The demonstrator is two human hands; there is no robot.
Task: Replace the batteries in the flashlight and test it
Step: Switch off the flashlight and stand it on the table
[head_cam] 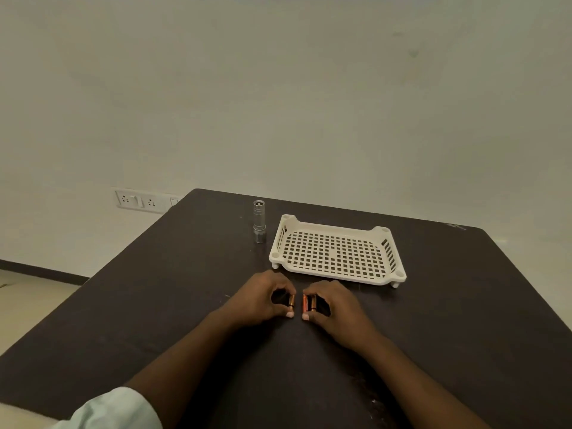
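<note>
Hands are resting on the dark table [154, 289]: left hand [263, 297] is pinching one copper-tipped black battery [291, 301], right hand [332, 301] is gripping two orange-and-black batteries [309, 302]; the silver metal flashlight [259, 221] is standing upright beside the cream perforated plastic tray [337, 252].

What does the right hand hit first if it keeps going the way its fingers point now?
Probably the left hand. The right hand, holding two batteries, points its fingers leftward across the table, and the left hand's fingertips with its own battery sit just across a small gap. Depth looks matched, though one view can't confirm.

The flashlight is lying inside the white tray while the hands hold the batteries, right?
Not quite. The head view shows the flashlight standing on the table, left of the white tray. The left hand and right hand do hold batteries.
</note>
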